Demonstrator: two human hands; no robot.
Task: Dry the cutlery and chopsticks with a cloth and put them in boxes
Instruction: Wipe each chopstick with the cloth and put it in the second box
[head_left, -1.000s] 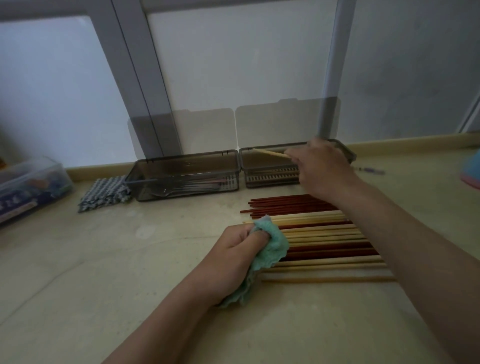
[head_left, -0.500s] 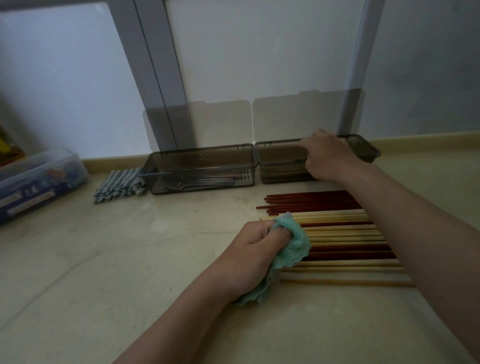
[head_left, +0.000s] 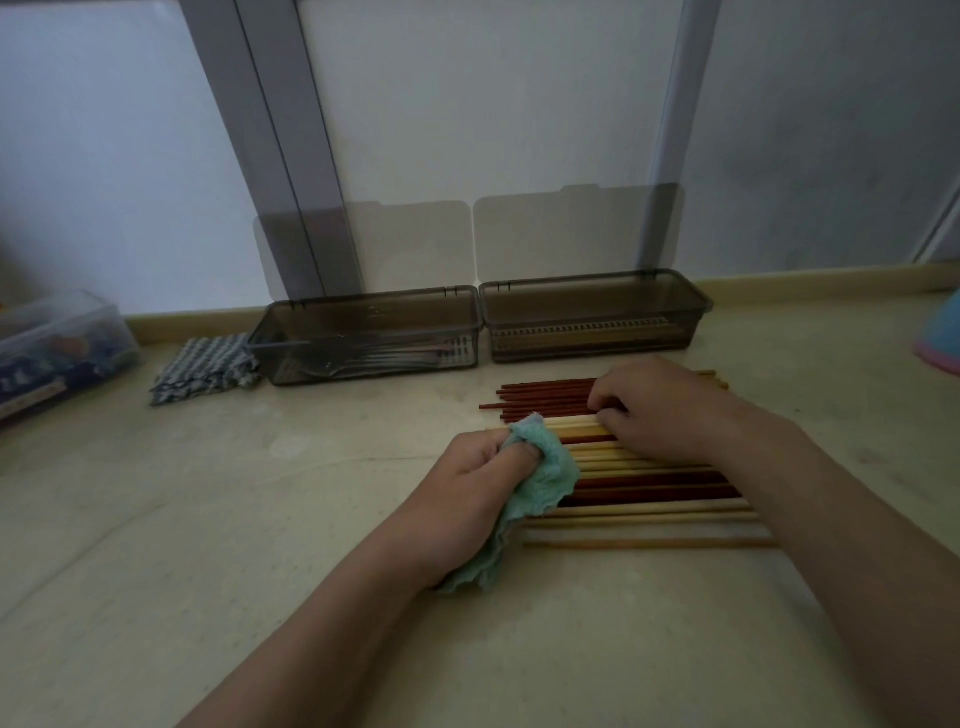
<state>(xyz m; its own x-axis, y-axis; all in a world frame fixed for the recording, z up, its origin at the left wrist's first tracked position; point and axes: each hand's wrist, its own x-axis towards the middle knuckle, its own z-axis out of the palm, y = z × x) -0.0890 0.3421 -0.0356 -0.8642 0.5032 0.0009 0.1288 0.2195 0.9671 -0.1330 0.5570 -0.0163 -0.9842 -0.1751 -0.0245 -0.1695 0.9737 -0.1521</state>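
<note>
No legible text or labels anywhere.

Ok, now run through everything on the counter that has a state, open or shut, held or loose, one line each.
Left box, lid up, cutlery inside.
Right box, lid up, pale chopsticks inside.
Chopsticks on the counter, lying flat in a row, outside the boxes.
Green cloth, bunched in the left hand.
Right hand, fingertips down on the row; grip can't be told.
Checked cloth, folded, untouched.
</note>
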